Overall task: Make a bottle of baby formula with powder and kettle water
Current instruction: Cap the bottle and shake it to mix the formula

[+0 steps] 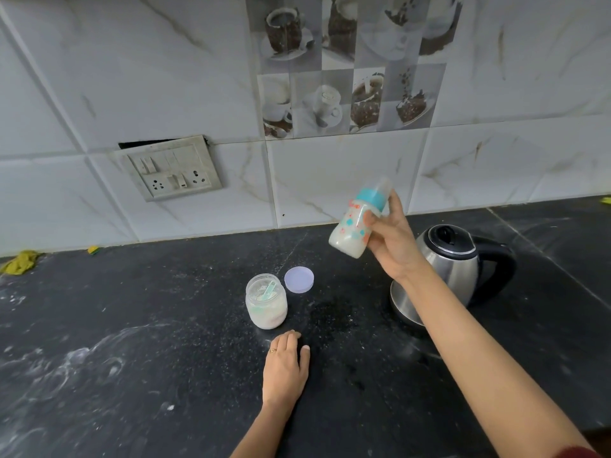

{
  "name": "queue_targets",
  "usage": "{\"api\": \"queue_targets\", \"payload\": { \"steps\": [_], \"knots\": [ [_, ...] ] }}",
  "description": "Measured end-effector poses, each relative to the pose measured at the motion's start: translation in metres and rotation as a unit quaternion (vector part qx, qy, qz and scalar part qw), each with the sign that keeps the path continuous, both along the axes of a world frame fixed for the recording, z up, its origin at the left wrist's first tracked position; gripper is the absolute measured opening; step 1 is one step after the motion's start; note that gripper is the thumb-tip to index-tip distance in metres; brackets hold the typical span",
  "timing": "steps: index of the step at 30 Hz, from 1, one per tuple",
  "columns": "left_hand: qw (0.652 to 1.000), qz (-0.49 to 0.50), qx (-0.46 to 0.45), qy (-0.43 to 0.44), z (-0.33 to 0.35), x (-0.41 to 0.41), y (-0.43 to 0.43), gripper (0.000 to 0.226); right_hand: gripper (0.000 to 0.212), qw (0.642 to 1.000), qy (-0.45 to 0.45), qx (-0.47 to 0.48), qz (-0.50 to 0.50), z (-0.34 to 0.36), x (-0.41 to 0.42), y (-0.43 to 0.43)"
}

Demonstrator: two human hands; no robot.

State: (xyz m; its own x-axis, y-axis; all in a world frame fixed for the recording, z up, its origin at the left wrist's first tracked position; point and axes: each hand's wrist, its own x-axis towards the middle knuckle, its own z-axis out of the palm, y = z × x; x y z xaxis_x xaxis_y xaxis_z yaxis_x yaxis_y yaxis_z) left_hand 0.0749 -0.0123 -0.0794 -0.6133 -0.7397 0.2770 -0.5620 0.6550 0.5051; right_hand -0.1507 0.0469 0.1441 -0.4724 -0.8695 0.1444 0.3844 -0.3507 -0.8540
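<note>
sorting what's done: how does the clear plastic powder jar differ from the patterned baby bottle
The clear plastic powder jar stands open on the counter; the patterned baby bottle is capped, tilted, gripped by the right hand. The jar holds powder and a teal scoop; the bottle, milky liquid. Both are translucent.

The jar (266, 305) stands on the counter (132, 309) at frame centre, its lid (299, 279) lying just to its upper right. The kettle (453, 269) sits at centre right. The right hand (393, 239) holds the bottle (358, 223) above the counter, just upper left of the kettle.
</note>
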Motion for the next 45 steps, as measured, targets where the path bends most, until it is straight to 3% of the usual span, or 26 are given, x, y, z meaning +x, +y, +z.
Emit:
{"api": "queue_targets", "payload": {
  "steps": [4,9,13,17,21,25,29,33,37,42,45],
  "knots": [
    [1.000,-0.002,-0.002,-0.002,0.000,0.001,0.000,0.027,0.111,0.997,0.046,0.012,0.069,-0.003,0.001,0.005],
    [1.000,0.001,-0.003,0.001,0.001,0.000,0.001,0.025,0.109,0.998,-0.046,-0.041,-0.005,-0.001,0.000,0.004],
    [1.000,0.003,-0.004,0.001,0.001,0.001,0.001,0.025,0.103,0.997,0.050,0.002,0.065,-0.004,0.001,0.010],
    [1.000,0.007,-0.002,0.000,0.001,0.000,0.002,0.024,0.102,0.998,-0.043,-0.047,0.010,-0.001,0.001,0.008],
    [1.000,0.005,-0.010,0.001,0.001,0.000,0.002,0.024,0.099,0.993,0.053,-0.025,0.107,-0.004,0.003,0.014],
    [1.000,0.008,-0.002,0.003,0.001,-0.001,0.002,0.024,0.093,0.996,-0.042,-0.057,0.050,-0.001,0.003,0.010],
    [1.000,0.007,-0.012,0.003,0.001,0.000,0.003,0.024,0.097,0.994,0.059,-0.020,0.088,0.004,-0.003,0.013],
    [1.000,0.009,-0.005,-0.003,0.000,0.000,0.002,0.024,0.099,0.998,-0.035,-0.050,0.003,0.013,-0.008,0.008],
    [1.000,0.008,-0.008,0.001,-0.002,0.000,0.001,0.025,0.098,0.998,0.042,-0.020,0.047,0.008,-0.007,0.011],
    [1.000,0.007,0.000,0.003,-0.003,0.000,0.001,0.026,0.094,0.997,-0.046,-0.065,0.007,0.008,-0.003,0.010],
    [1.000,0.005,-0.005,0.003,-0.003,0.000,0.000,0.027,0.097,0.998,0.019,-0.037,0.045,0.008,-0.002,0.013]
  ]
}}
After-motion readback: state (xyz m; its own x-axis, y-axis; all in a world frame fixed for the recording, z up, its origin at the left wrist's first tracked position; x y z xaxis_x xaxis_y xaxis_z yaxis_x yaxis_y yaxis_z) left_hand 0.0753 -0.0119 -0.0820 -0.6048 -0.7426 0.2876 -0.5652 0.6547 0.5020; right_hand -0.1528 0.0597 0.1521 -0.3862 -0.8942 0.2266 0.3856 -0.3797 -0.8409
